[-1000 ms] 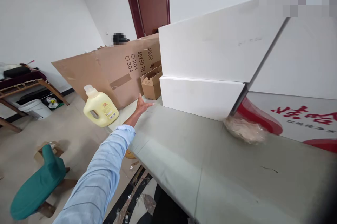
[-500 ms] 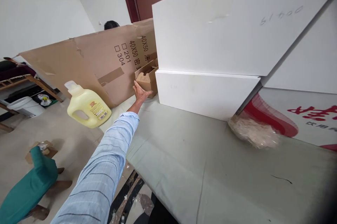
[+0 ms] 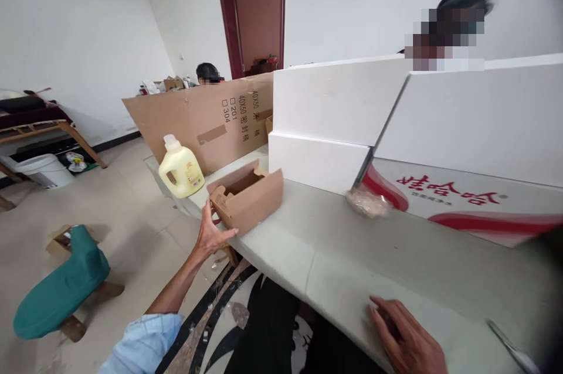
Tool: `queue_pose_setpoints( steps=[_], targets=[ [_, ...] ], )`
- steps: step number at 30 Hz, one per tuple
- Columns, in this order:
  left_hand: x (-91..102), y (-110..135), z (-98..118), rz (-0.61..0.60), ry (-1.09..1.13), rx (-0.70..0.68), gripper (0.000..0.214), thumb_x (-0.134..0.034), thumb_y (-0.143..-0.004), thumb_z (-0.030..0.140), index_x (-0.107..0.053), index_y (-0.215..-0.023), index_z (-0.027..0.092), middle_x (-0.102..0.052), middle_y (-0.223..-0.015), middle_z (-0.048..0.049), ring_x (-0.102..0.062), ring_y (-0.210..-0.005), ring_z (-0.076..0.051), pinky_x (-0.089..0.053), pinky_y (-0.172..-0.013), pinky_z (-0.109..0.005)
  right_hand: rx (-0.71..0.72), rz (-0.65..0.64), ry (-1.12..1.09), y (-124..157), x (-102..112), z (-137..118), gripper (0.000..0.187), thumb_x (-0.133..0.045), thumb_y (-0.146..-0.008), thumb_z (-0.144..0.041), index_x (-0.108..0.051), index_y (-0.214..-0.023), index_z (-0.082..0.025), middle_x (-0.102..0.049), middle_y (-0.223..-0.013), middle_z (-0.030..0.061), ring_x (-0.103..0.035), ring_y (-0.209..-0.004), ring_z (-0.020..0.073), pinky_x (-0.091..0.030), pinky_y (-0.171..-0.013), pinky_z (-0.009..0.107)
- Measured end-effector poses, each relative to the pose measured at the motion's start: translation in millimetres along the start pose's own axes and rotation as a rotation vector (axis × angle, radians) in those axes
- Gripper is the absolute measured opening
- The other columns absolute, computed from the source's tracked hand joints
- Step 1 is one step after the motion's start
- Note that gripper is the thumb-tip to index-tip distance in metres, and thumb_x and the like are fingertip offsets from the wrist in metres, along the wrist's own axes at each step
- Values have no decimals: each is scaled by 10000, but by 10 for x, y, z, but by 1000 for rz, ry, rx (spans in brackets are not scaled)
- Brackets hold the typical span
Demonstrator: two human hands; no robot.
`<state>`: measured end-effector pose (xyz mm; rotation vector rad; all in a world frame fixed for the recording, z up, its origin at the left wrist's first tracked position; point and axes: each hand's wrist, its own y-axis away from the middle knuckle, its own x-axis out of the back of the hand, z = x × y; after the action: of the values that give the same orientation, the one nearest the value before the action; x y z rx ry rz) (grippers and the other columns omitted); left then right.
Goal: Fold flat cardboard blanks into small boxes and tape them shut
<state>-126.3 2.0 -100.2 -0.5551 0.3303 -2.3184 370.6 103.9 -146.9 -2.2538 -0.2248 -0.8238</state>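
My left hand grips the near end of a small brown cardboard box, with its fingers up the left side and the thumb along the lower front. The box is open at the top and rests at the table's front edge; its inside is dark. At the lower right, my right hand is over the table, fingers loosely bent and holding nothing. A slim metal tool, too blurred to name, lies to its right. Behind the box is a pale yellow jug with a handle.
White boxes and a red-and-white printed carton wall the table's back. A crumpled plastic bag sits before them. A large cardboard sheet stands at the left. Two people are partly visible behind. A green-covered stool stands on the floor.
My left hand has brought the small cardboard box from beside the white boxes toward me, to the table's front edge. My right hand and the metal tool have come into view as the camera turned.
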Motion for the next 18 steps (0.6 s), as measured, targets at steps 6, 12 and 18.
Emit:
queue_pose_setpoints(
  steps=[6,12,18],
  targets=[
    [-346,600,375,-546,226,-155,1447,-991,-695,490,-49,-1784,343,-303,-1794,-218,-420,-1613,-458,-572,-1146,-581,-140,-83,-192,-266,167,-465,670,-714,-985,-653,-559,-1516,-274,-691,-1365,150,-729,-1081,308,-647,-832,419],
    [-511,672,732,-776,167,-191,1448,-1004,-701,482,-61,-1789,330,-247,-1832,-217,-292,-1685,-469,-466,-1252,-622,-190,-152,-255,-213,501,-756,875,-763,-963,-666,-412,-1670,-290,-543,-1600,167,-601,-1384,382,-590,-1078,518],
    [-430,625,1046,-677,214,-294,1253,-1037,-650,409,-306,-1666,365,-281,-1806,-174,-352,-1660,-434,-501,-1214,-571,16,-80,-127,-163,699,-909,758,-754,-1005,-617,-471,-1646,-327,-571,-1537,148,-656,-1297,353,-607,-1049,517]
  ],
)
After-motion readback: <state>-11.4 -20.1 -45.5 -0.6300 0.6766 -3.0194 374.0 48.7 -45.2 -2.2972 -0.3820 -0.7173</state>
